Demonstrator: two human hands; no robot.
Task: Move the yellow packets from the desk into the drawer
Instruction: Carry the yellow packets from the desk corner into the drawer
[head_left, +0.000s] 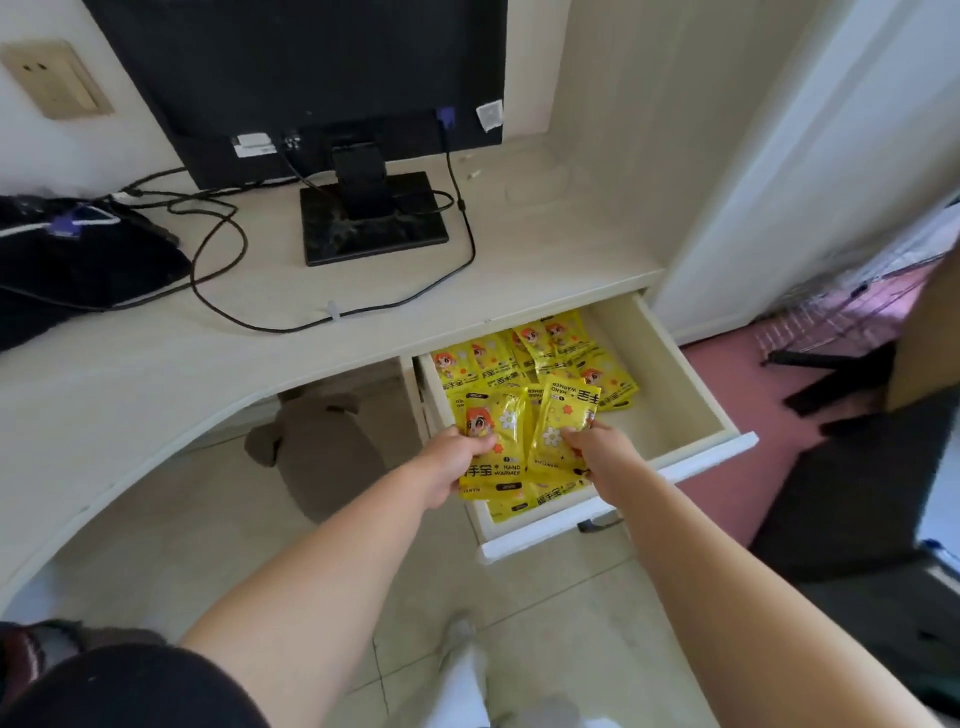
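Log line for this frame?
left grip holds yellow packet | right grip holds second packet | both over open drawer | more packets inside

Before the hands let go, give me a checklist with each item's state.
1. Drawer pulled open: ok.
2. Left hand grips the left packet: ok.
3. Right hand pinches the right packet: ok.
4. Both held packets above the drawer: ok.
5. Bare room in the drawer's right part for more: ok.
6. No yellow packets left on the desk: none in sight, but the black bag hides part of it: cannot tell.
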